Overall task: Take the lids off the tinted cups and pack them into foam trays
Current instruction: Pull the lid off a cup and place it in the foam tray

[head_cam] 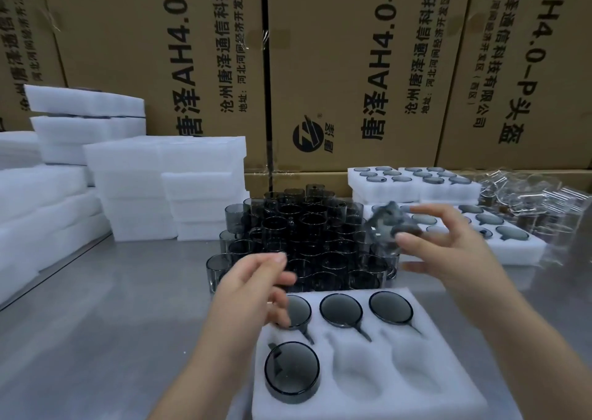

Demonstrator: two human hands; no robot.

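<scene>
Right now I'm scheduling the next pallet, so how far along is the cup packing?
Done: filled trays sit stacked at the far right, and the near tray holds four tinted pieces. In hand: the right hand grips a blurred tinted cup; the left hand hovers, seemingly empty, above the near tray. Left: two empty pockets there, plus the large cluster of tinted cups behind it.
</scene>
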